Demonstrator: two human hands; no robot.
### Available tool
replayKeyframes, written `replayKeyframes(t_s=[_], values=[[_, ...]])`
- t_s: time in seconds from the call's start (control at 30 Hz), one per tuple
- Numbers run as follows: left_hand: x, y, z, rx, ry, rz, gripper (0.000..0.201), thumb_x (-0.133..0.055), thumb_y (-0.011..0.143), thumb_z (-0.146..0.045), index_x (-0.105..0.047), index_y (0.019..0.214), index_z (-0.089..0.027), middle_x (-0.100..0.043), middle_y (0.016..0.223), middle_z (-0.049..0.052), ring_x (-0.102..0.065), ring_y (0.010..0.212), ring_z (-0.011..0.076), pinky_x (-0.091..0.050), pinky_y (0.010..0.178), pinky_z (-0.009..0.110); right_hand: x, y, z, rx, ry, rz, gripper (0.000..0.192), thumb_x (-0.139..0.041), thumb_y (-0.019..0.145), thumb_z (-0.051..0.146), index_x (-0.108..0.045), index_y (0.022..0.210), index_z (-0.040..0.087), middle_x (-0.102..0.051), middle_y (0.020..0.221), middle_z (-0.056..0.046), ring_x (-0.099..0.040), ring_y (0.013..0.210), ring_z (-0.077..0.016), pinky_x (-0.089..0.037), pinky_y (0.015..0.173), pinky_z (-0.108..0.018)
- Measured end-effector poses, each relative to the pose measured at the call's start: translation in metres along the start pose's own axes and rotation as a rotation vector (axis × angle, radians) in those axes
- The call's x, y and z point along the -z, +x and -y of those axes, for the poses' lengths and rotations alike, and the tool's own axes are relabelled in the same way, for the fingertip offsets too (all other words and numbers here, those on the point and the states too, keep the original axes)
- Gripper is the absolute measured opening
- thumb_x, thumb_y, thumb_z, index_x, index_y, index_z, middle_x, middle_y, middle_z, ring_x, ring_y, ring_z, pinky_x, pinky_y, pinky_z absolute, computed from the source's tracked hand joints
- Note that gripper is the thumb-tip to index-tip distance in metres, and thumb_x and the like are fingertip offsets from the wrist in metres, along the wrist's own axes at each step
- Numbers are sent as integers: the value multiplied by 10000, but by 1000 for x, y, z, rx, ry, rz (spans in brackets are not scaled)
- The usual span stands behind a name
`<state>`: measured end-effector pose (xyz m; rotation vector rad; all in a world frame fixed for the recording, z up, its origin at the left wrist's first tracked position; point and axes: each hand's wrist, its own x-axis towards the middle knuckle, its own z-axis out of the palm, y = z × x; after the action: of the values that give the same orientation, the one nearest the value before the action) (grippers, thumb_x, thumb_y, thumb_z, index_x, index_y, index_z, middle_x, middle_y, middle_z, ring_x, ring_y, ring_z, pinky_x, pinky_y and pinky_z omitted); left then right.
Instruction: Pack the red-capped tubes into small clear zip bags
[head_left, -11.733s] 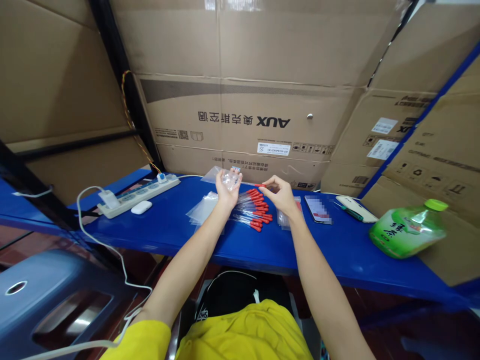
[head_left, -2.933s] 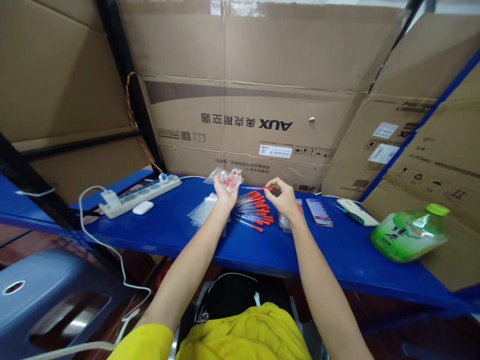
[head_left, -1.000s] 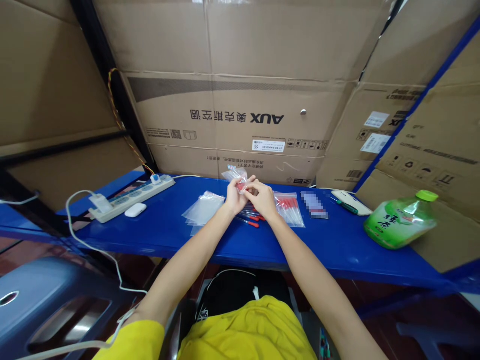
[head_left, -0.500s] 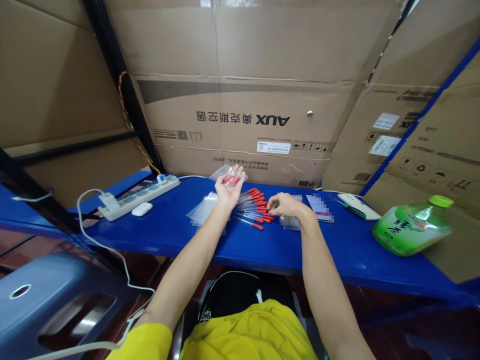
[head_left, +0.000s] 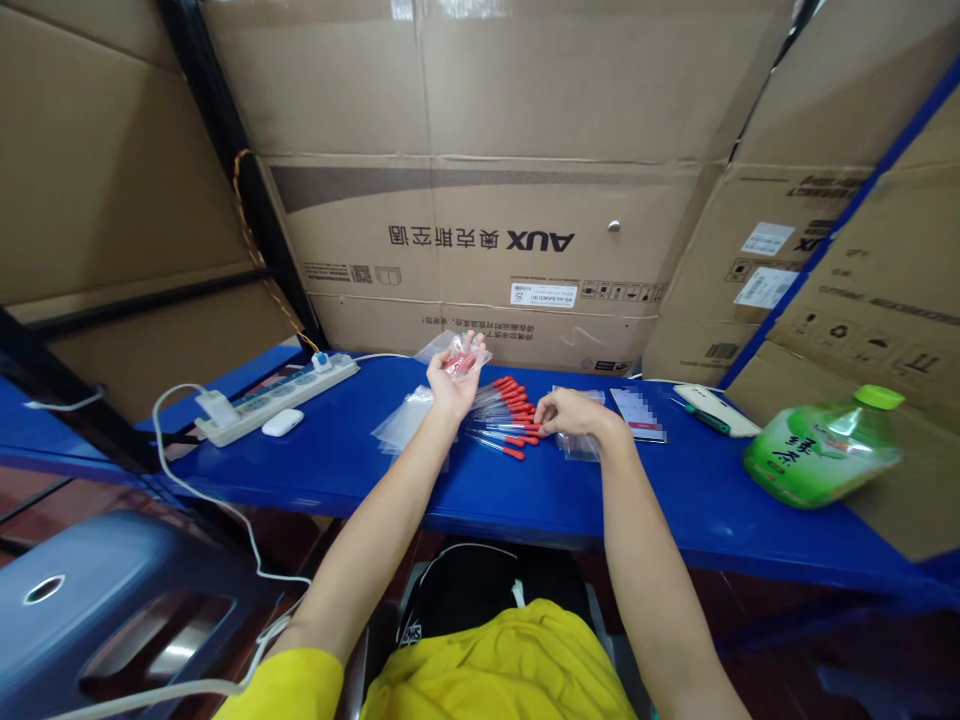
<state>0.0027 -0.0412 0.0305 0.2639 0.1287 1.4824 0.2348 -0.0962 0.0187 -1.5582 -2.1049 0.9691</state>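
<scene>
My left hand [head_left: 451,385] is turned palm up with its fingers curled, holding a clear plastic bag [head_left: 439,345]; red ends of droppers show in the palm. Whether they lie inside the bag, I cannot make out. On the blue table, glass droppers with red rubber bulbs [head_left: 513,454] lie fanned out, bulbs to the right, their glass ends partly behind my left arm. My right hand [head_left: 568,411] is closed in a pinch on a dropper's red bulb [head_left: 539,428] at the right side of the fan. Flat clear bags [head_left: 405,422] lie left of the droppers.
More clear bags [head_left: 579,447] lie under my right hand, beside a phone [head_left: 637,414]. Rightward are a green pen [head_left: 707,418] and a green tea bottle [head_left: 821,455]. A power strip [head_left: 281,398] and white case [head_left: 283,422] lie left. Cardboard [head_left: 480,200] walls the back.
The view has shifted slightly. Both hands stay nearly where they were, the right hand still pinching at the red bulbs and the left still holding the bag.
</scene>
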Motion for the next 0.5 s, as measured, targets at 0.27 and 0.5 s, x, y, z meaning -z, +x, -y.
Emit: replayKeyframes(t_s=[0.27, 0.5], values=[[-4, 1, -6, -87, -9, -24, 421, -464, 851, -155, -595, 1251, -141, -657, 1396, 172, -607, 1354, 295, -572, 1019, 395, 4, -12, 34, 387, 69, -536, 116, -652, 804, 280, -714, 852, 195, -736, 795, -17, -641, 710, -163, -489, 677, -279], [0, 2, -1, -68, 38, -11, 293, -471, 871, -175, -569, 1147, -177, -666, 1381, 156, -626, 1328, 292, -570, 1012, 421, -9, -5, 44, 503, 58, -749, 153, -675, 829, 322, -725, 904, 198, -695, 741, -8, -594, 642, -158, -450, 643, -283]])
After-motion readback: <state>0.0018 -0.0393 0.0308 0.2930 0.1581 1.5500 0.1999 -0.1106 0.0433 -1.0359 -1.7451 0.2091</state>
